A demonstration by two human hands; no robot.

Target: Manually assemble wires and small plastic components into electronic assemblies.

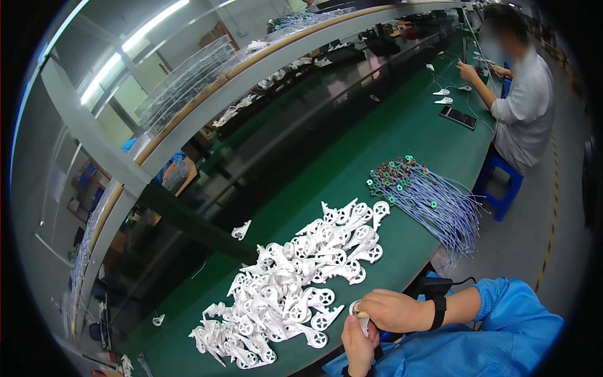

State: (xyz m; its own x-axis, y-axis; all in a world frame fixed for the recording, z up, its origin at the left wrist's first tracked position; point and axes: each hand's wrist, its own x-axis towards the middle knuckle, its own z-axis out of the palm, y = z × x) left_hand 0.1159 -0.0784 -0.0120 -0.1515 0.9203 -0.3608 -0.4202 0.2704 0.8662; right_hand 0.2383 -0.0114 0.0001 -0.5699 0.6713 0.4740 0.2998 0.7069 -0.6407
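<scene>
My left hand [357, 347] is closed round a white plastic housing [363, 324] with a round end and a tapered tail, at the lower right near the table's edge. Bent over the round end of that housing, the fingers of my right hand [392, 310] are closed on it; their tips are partly hidden. Anything small between them cannot be made out. Just left of my hands lies a big heap of similar white housings [295, 276], each with a spoked round end.
A bundle of thin bluish cables [440, 210] with green and brown ends lies on the green table [402, 141], overhanging its edge. Beyond are a phone [458, 117] and a seated co-worker [524, 94] handling cables. A shelf post [94, 119] and dark belt [301, 144] border the left.
</scene>
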